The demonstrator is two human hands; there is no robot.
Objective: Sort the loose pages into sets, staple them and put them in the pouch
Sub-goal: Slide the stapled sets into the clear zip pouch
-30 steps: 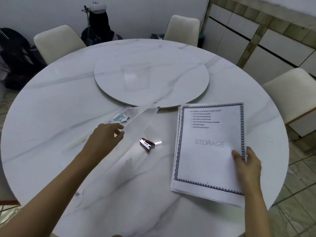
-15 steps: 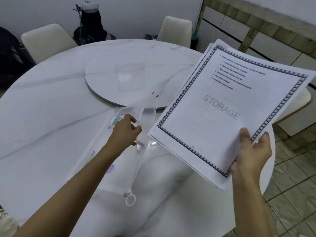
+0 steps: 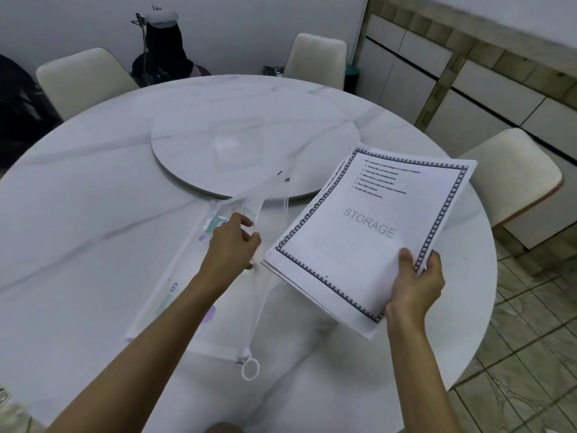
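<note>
The stack of printed pages [image 3: 368, 232], a bordered sheet headed STORAGE on top, is in the air over the right half of the round marble table [image 3: 93, 182]. The right hand [image 3: 415, 285] grips its near right corner, thumb on the top sheet and fingers curled beneath. Held by one corner, such a stack is light but floppy. The lower sheets already fan out a little along the left edge, so it will probably sag and splay unless the grip moves nearer the middle of the trailing edge. Whether the sets are stapled cannot be made out here. The translucent zip pouch [image 3: 224, 335] lies flat on the table left of the pages, its white ring pull [image 3: 250, 369] at the near end. The left hand [image 3: 232, 245] pinches the upper lip of the pouch's open side and lifts it, making a shallow mouth that faces the paper. The film looks thin, limp and slick, so the lip needs holding high near its middle. The pages' leading corner, just beside that hand, should go in first.
</note>
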